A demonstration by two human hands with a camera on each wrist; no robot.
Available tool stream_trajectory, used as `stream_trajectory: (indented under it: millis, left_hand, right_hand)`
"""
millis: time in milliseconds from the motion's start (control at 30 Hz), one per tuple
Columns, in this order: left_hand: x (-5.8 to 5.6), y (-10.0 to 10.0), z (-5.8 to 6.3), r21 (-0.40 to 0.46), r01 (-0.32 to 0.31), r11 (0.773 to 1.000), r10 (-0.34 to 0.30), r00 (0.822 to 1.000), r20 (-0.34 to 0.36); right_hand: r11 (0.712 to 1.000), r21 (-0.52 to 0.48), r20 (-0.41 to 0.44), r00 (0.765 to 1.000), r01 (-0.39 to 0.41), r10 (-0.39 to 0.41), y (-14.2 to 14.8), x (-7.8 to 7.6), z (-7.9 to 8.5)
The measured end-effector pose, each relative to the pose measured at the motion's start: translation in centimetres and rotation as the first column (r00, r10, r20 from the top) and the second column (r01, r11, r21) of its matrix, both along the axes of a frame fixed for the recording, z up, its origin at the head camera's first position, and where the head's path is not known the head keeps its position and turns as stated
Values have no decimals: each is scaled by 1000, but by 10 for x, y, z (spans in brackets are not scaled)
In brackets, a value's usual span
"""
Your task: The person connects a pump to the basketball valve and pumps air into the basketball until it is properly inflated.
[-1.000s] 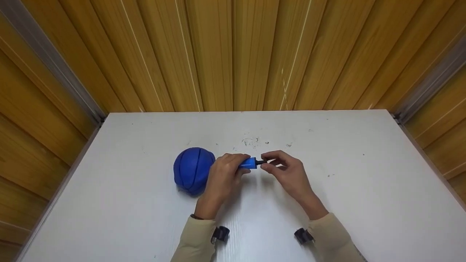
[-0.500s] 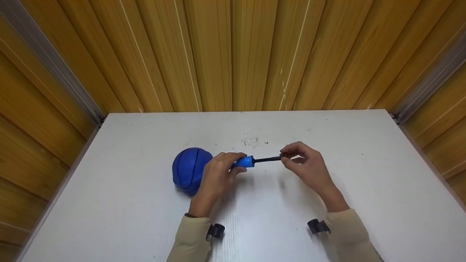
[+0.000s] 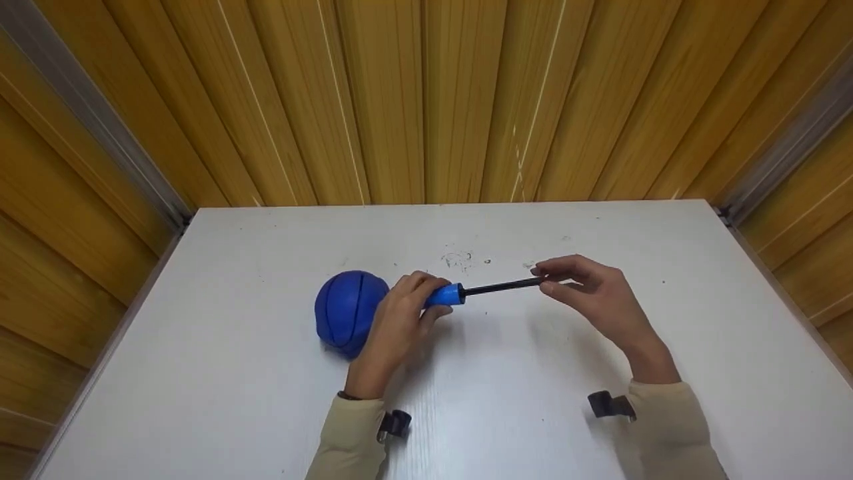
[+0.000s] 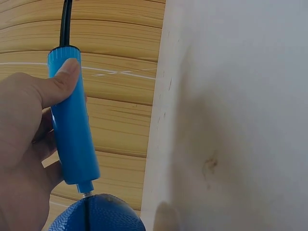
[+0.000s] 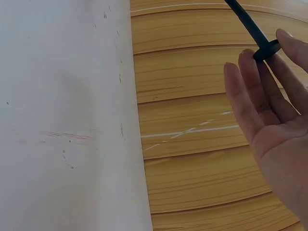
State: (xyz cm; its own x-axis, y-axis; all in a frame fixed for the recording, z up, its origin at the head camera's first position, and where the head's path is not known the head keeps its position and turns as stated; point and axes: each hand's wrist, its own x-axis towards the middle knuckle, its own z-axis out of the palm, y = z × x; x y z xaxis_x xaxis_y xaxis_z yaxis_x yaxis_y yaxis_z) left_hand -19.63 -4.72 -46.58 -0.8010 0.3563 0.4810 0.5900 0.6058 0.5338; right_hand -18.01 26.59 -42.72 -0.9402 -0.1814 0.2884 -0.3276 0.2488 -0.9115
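A blue hand pump is gripped round its barrel by my left hand, the thumb lying along it. In the left wrist view, the pump's metal needle meets the top of a dark blue ball. The ball looks dented and soft, partly covered by my left hand in the head view. A long black plunger rod sticks out of the barrel to the right. Its round end cap is pinched between thumb and fingers of my right hand, the other fingers fairly straight.
The white table carries dark scuff marks behind the hands. A yellow wood-look wall rises along the table's back edge, with similar panels at both sides. Each wrist bears a small black camera mount.
My right hand has moved to the right and slightly away from me, drawing the plunger rod well out of the barrel. My left hand and the ball have shifted only slightly left.
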Motion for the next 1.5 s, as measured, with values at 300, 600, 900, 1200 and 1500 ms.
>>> stream_trajectory:
  millis: [300, 600, 900, 1200, 1500]
  left_hand:
    - [2, 3, -2, -30, -3, 1000, 1, 998, -65]
    - [2, 5, -2, -34, -11, 999, 8, 997, -81]
    - [2, 4, -2, -37, 16, 999, -19, 997, -70]
    - [0, 1, 1, -17, 5, 1000, -5, 1000, -9]
    - [1, 1, 5, 5, -13, 1000, 13, 1000, 21]
  right_hand:
    - [999, -21, -23, 999, 29, -29, -18, -3, -8]
    - [995, -62, 30, 996, 81, -79, -65, 0, -25]
    - [996, -61, 44, 997, 72, -70, -88, 1, -37]
    - [997, 55, -73, 996, 54, -50, -59, 0, -21]
    - [986, 67, -56, 987, 155, -151, -13, 2, -1]
